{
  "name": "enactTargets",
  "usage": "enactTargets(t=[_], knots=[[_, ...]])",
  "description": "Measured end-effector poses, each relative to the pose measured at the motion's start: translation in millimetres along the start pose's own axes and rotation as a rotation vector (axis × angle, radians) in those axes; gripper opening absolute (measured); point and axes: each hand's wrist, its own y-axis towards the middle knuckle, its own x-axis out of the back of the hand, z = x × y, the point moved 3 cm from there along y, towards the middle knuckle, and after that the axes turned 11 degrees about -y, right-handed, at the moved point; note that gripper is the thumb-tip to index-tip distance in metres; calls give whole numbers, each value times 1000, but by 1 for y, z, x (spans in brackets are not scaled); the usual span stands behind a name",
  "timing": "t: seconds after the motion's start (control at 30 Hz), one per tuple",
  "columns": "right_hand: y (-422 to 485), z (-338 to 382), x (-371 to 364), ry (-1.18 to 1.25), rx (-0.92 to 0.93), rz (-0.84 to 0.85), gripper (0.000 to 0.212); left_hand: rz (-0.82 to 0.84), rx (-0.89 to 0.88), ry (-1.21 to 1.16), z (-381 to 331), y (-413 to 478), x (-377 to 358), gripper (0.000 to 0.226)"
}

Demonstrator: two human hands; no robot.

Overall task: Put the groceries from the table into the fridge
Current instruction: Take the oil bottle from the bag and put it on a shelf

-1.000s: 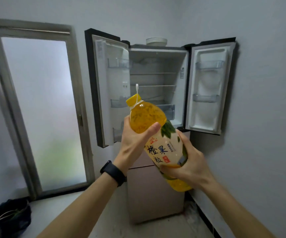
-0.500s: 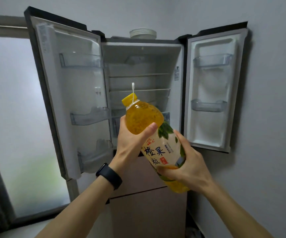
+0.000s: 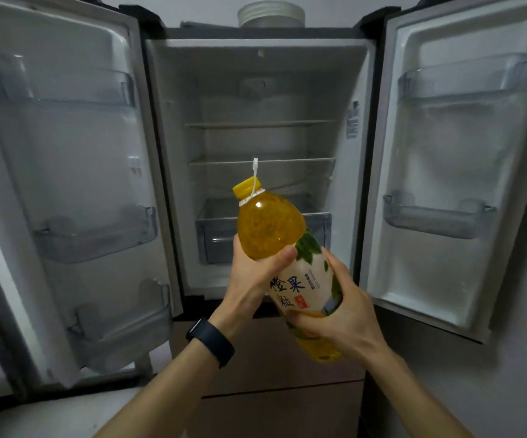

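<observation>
A large bottle of orange juice (image 3: 271, 226) with a yellow cap and a white label is held tilted, cap up and to the left, in front of the open fridge (image 3: 262, 99). My left hand (image 3: 252, 279) grips its upper body from the left. My right hand (image 3: 341, 314) holds its lower half from the right and below. The bottle sits level with the clear drawer (image 3: 218, 235) at the bottom of the fridge compartment. Two bare wire-edged shelves span the compartment above it.
Both fridge doors stand wide open, the left door (image 3: 66, 184) with three clear bins, the right door (image 3: 451, 172) with two. A white round container (image 3: 271, 14) rests on top of the fridge. Brown lower drawers (image 3: 274, 374) are shut. A grey wall is at right.
The fridge has grown much larger in view as I came closer. The bottle stays in both hands in the same tilted pose, now right before the compartment.
</observation>
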Motion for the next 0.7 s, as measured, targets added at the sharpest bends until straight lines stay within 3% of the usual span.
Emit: enactTargets(t=[0.3,0.43,0.57,0.7], knots=[[103,-60,-37,170,-82,117,99,-40,-36,68,51,118,-10,90],[166,-68,-16,187,-98,265,95,13,-126,142,43,184,-11,99],[226,-55,26,399,-174,156,66,128,-263,288,33,234,-14,101],[275,-18,65,513,-206,96,81,189,-368,379,34,261,-20,101]])
